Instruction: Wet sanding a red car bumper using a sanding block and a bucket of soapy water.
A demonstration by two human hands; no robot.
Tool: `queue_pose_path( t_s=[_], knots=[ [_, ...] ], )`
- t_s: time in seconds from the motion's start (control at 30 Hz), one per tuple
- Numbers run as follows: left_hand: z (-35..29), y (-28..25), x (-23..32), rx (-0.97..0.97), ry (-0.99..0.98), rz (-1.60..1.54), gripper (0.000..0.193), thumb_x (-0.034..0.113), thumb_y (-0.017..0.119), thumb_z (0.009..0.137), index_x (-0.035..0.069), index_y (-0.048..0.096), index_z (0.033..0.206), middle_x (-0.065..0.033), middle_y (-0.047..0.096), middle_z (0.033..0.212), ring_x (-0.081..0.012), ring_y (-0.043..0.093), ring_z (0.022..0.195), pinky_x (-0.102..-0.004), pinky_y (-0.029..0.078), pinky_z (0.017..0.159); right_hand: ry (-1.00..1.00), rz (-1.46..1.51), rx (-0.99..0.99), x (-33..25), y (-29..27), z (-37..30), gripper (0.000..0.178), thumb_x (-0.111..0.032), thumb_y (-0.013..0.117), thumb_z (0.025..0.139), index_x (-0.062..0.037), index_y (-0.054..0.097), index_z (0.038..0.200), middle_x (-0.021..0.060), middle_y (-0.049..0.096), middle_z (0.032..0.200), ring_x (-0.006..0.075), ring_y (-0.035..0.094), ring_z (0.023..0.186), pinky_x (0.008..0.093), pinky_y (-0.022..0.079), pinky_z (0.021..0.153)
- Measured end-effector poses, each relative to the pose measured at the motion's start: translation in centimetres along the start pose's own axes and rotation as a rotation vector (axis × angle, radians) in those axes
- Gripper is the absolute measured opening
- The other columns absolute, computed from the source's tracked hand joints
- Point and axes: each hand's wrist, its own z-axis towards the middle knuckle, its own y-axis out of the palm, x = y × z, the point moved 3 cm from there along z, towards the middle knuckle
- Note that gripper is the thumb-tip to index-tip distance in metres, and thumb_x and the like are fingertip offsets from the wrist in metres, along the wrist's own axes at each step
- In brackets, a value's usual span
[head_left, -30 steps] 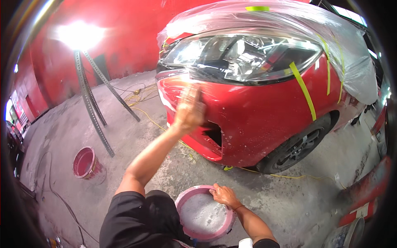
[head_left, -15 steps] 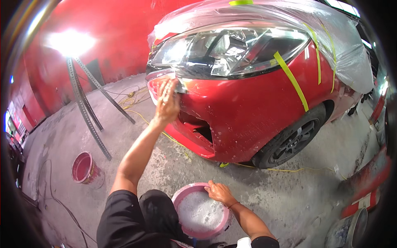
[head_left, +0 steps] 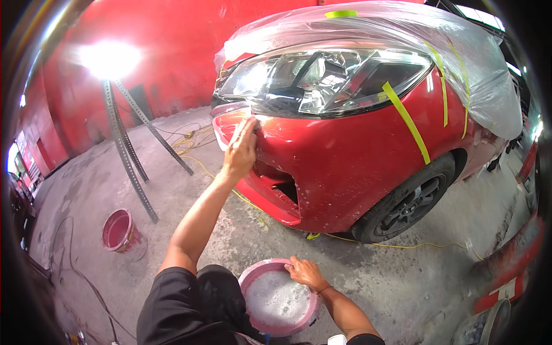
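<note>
My left hand (head_left: 241,152) presses its fingers together against the front corner of the red bumper (head_left: 339,149), just below the headlight (head_left: 322,80). A small grey piece, perhaps a sanding pad, is mostly hidden under the fingers; only a dark edge shows at their right side. Down by my knees, my right hand (head_left: 306,272) grips the upper right rim of a pink basin (head_left: 251,270). Foamy whitish water (head_left: 279,299) fills much of the basin. Water drops and pale specks dot the bumper below the headlight.
Clear plastic sheeting (head_left: 397,31) and yellow-green tape (head_left: 408,123) cover parts of the car. At left, a bright lamp (head_left: 109,60) tops a metal stand (head_left: 123,138), near a pink bucket (head_left: 118,230). A yellow cord (head_left: 201,164) crosses the concrete floor. The front wheel (head_left: 408,204) stands at right.
My left hand has shifted slightly on the bumper, and less of the grey piece shows. My right hand keeps its hold on the basin rim. The view has tilted a little.
</note>
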Motion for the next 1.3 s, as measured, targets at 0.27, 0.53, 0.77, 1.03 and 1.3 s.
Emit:
queue_pose_path(
  t_s=[0.27,0.53,0.77,1.03,1.3],
  knots=[
    [1.0,0.4,-0.8,0.1,0.054,0.13,0.034,0.008,0.048,0.097,0.002,0.054,0.13,-0.0222,0.053,0.132,-0.039,0.05,0.125,-0.0431,0.04,0.105,0.007,-0.003,-0.037,-0.4,-0.3,0.2,0.037,-0.039,0.053,0.093,-0.0025,0.053,0.099,0.0281,0.065,0.082,0.0473,0.063,0.082,0.0566,0.047,0.071],
    [1.6,3.4,12.0,0.259,0.007,0.198,0.028,0.007,0.052,0.093,-0.002,0.057,0.119,-0.0199,0.058,0.12,-0.0373,0.055,0.111,-0.0454,0.043,0.097,-0.016,-0.029,0.008,-0.6,0.0,0.2,0.035,-0.038,0.052,0.094,-0.0039,0.054,0.104,0.0253,0.066,0.078,0.046,0.065,0.079,0.056,0.049,0.07],
    [1.4,6.8,18.0,0.246,0.161,0.229,0.036,0.009,0.056,0.09,-0.004,0.056,0.123,-0.0183,0.058,0.12,-0.0344,0.052,0.117,-0.0458,0.04,0.101,0.024,-0.021,-0.052,-1.4,-0.1,-0.1,0.035,-0.035,0.052,0.094,-0.0015,0.054,0.104,0.0289,0.066,0.087,0.0471,0.063,0.086,0.0568,0.048,0.076],
    [1.4,5.7,14.9,-0.081,0.532,0.275,0.063,0.021,0.067,0.081,0.0,0.046,0.137,-0.0137,0.042,0.142,-0.0317,0.04,0.132,-0.0437,0.034,0.11,0.053,-0.02,-0.042,-0.6,-0.2,0.3,0.037,-0.038,0.05,0.096,-0.0023,0.052,0.103,0.0275,0.066,0.084,0.0477,0.063,0.083,0.0569,0.047,0.075],
    [-4.9,2.2,1.2,-0.122,0.473,0.453,0.081,0.025,0.063,0.086,-0.015,0.021,0.143,-0.0355,0.021,0.149,-0.0549,0.02,0.138,-0.0629,0.016,0.114,-0.008,0.037,-0.013,-0.5,0.0,0.3,0.038,-0.04,0.047,0.097,-0.0027,0.051,0.103,0.0268,0.065,0.079,0.048,0.063,0.079,0.0574,0.048,0.071]
  ],
)
